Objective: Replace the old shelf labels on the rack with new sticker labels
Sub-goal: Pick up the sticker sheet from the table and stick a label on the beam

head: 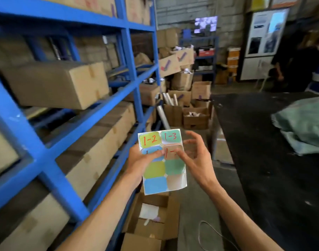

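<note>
A cluttered storeroom: a blue steel rack (129, 57) runs down the left side, its shelves packed with brown cartons (61, 84), more open boxes heaped on the floor at the far end, and a dark counter (263, 142) on the right carrying a pale green sack (303, 125).

In front of the rack, the person holds a sticker sheet (163, 162) up at chest height. The left hand (142, 160) grasps the sheet from its left edge, thumb pressed across the second row. The right hand (195, 156) is half curled, thumb and forefinger pinched at the orange sticker (173, 151) in that row, the other fingers spread and free. The top two stickers read 1-2 and 1-3 in red; the orange one also carries red writing, partly hidden by the fingers. The lower four stickers look blank.

The step in hand appears to be peeling a new label off its backing (whether its edge is already lifted is hard to tell through the blur). No old label is plainly visible on the rack beams from here, so I cannot say which spot it is meant for.

The next move calls for a clean peel without creasing or folding the sticker onto itself, the left hand keeping the sheet steady, then carrying it to the matching shelf beam and pressing it flat and level.
</note>
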Demonstrator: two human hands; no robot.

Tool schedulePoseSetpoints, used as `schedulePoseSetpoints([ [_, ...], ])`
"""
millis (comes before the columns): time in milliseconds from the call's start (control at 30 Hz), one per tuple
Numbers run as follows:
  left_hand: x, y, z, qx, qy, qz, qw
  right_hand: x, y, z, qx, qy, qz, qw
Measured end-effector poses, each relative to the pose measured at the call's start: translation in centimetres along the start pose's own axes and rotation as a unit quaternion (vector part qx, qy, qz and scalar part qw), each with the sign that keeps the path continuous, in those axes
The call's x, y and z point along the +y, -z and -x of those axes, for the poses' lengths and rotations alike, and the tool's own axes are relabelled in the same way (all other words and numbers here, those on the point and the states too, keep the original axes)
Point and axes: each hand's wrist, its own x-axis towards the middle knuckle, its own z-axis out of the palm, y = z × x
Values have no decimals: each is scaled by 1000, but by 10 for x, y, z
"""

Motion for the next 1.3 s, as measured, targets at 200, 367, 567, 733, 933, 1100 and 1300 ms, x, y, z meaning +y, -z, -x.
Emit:
schedulePoseSetpoints([
  [200,26,51,9,38,-22,-34,998,-34,-57,-28,-11,108,125,986],
  [367,42,96,9,64,-41,-55,996,-51,-101,-42,-12,113,126,985],
  [567,54,154,-3,103,-43,-57,992,-72,-149,-59,-29,89,47,995],
  [733,70,191,-18,120,-24,-38,992,-88,-186,-78,-67,38,-143,987],
  [933,94,223,-31,129,-47,-30,990,-97,-219,-106,-86,-82,-251,961],
  [1100,110,234,-45,159,-67,-35,984,-110,-233,-133,-113,-150,-371,909],
  [1300,128,236,-62,188,-91,-36,977,-121,-246,-179,-164,-179,-453,858],
])
